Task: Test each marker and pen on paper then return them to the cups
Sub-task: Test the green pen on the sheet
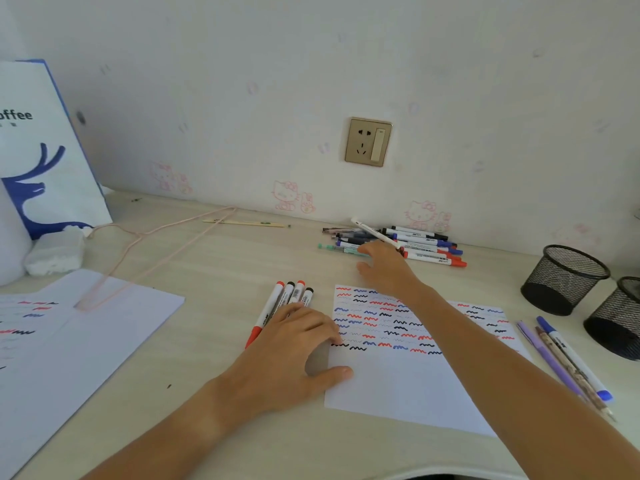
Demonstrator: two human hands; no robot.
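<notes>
Head view: I see my right hand pinching a white pen over the pile of markers by the wall.
Its long axis tilts up-left, away from me; my left hand lies flat, fingers relaxed, on the paper edge and the four markers on the table.

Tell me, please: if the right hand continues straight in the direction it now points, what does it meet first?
Probably the pile of pens and markers by the wall: the right hand already holds a white pen just over it. Depth is uncertain.
</notes>
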